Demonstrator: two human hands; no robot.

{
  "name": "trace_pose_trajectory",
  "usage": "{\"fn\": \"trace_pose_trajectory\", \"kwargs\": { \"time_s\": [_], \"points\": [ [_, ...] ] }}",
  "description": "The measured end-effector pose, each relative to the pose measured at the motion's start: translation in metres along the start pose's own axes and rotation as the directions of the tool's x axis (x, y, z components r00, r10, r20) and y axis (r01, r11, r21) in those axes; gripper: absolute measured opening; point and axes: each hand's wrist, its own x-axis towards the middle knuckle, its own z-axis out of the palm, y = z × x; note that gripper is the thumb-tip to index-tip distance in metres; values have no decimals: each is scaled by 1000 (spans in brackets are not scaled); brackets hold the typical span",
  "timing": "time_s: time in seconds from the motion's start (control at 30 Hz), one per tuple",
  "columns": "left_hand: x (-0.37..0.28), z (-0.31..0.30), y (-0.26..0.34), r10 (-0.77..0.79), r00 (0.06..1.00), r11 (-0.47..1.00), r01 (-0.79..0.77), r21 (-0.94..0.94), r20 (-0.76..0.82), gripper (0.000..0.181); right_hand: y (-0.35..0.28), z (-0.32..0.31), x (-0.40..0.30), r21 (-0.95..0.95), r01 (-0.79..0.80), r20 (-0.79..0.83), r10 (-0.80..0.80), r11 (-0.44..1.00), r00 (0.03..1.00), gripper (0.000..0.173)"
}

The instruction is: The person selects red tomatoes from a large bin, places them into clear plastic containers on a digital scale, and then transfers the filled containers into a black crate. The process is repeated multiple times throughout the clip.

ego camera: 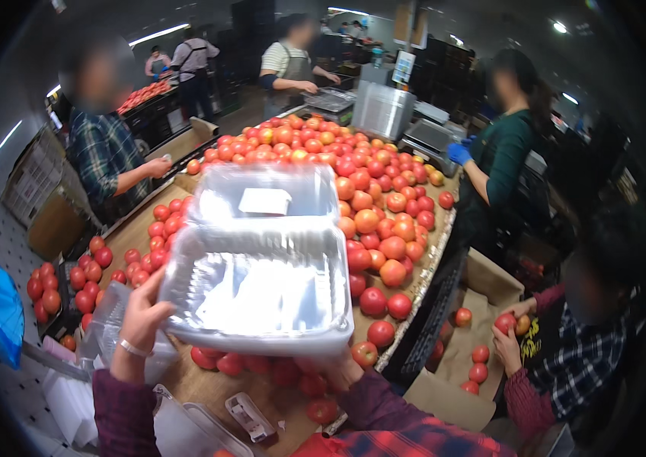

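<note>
A clear plastic clamshell container (260, 291), perhaps several nested in a stack, is held up over the table with its lid (214, 194) folded back. A white label (266, 201) shows on the lid. My left hand (146, 311) grips the container's left side, thumb over the rim. Under the front right corner is my right hand (341, 368), its fingers mostly hidden by the plastic. Glare covers the container's inside, and no tomato shows in it. Red tomatoes (231, 363) lie below it on the brown tabletop (197, 388).
Many tomatoes (380, 220) are heaped beyond the container. More clear containers (111, 328) stand at left, near a small white device (251, 417). At right, a co-worker's hands (507, 337) hold tomatoes over a paper-lined box (486, 294). A scale (428, 140) and other people surround the table.
</note>
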Motion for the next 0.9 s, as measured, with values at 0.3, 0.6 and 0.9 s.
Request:
{"fn": "trace_pose_trajectory", "kwargs": {
  "time_s": [0.3,0.6,0.9],
  "points": [
    [-104,32,140,866,498,300,-455,838,-39,66,-110,42,53,983,-30,92,-348,180,933,87],
    [-96,12,125,895,428,211,-654,726,126,42,-133,119,61,926,-195,209,-9,324,978,65],
    [-109,-36,129,783,595,308,-117,944,-182,36,-98,249,73,775,-627,628,-22,-74,778,49]
  ]
}}
